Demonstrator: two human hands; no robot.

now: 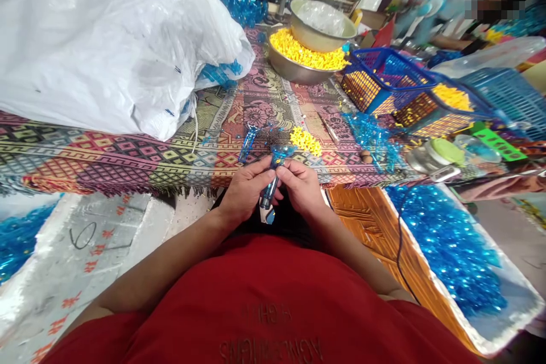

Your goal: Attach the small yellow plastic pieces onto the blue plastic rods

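My left hand [247,186] and my right hand [302,185] meet at the front edge of the cloth-covered table. Between them they grip a translucent blue plastic part [268,190], long and tube-like, with a wider top; its exact kind is unclear. A tiny yellow spot shows near my fingertips. Both thumbs press on the part, and the other fingers curl partly out of sight behind it. Just beyond my left hand lies another clear blue plastic piece [248,145]. A small heap of yellow plastic pieces [305,141] rests on the cloth beyond my right hand.
A big white sack [128,40] covers the table's left side. Behind stands a metal bowl [294,72] of yellow pieces. Blue baskets [390,88] and a green-lidded jar [446,152] are at right. Foam boxes [526,296] with blue parts flank me. Another person sits far right.
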